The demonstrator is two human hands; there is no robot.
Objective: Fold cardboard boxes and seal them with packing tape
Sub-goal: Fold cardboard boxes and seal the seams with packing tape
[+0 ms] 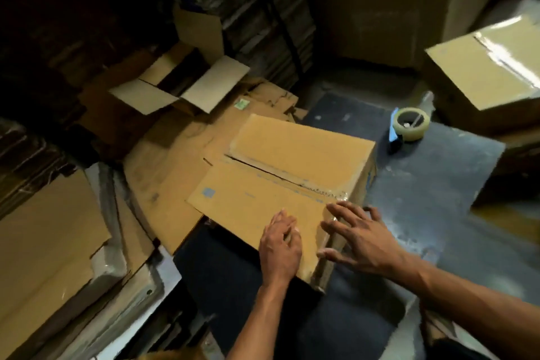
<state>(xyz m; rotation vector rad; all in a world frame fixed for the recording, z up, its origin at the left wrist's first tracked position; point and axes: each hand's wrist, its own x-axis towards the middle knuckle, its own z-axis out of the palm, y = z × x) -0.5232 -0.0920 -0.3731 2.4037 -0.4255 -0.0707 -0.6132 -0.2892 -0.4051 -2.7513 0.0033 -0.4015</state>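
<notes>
A brown cardboard box (295,155) stands on the dark floor in front of me, its two top flaps folded down with a gap along the middle seam. My left hand (280,240) rests on the near flap with its fingers loosely bent. Just to its right, my right hand (359,237) lies with spread fingers over the box's near right corner, where a bit of clear tape shines at the seam's end. A roll of clear packing tape (410,124) on a blue dispenser sits on the floor beyond the box, to the right.
A taped, closed box (485,76) stands at the far right. An open box (178,82) with raised flaps sits at the back left on flattened cardboard (166,166). Flat cardboard stacks (43,242) lie at the left. Dark wrapped bundles (248,9) rise behind.
</notes>
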